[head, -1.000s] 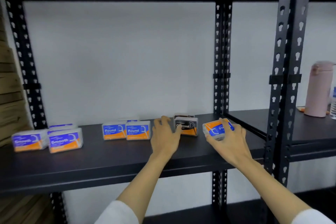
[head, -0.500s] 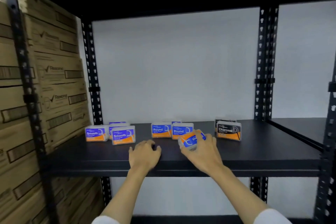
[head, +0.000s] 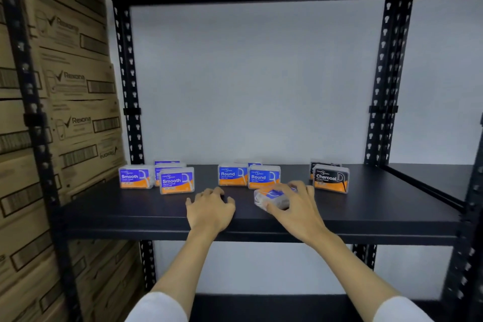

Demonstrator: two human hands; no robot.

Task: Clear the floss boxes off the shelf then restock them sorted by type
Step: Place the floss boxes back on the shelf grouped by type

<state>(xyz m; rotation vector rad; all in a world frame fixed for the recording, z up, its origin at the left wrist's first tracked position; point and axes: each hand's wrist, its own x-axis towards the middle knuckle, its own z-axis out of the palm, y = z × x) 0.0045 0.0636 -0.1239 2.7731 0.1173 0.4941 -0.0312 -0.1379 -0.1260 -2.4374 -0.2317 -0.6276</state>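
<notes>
On the black shelf (head: 379,214) stand three groups of floss boxes. Blue and orange Smooth boxes (head: 177,180) are at the left, Round boxes (head: 232,174) in the middle, black Charcoal boxes (head: 330,178) at the right. My right hand (head: 295,206) grips a blue and orange floss box (head: 271,196), tilted, low over the shelf just in front of the Round boxes. My left hand (head: 210,208) rests on the shelf near its front edge with fingers relaxed, holding nothing, in front of the gap between Smooth and Round.
Stacked cardboard cartons (head: 65,102) fill the bay at the left behind a black upright (head: 28,102). Black perforated posts (head: 381,81) frame the shelf. Another shelf (head: 431,178) continues to the right. A white wall is behind.
My view has swung left, from the right end of the shelf to the cartons. My right hand carried the box left, from beside the Charcoal boxes to the Round boxes. My left hand left the Charcoal box.
</notes>
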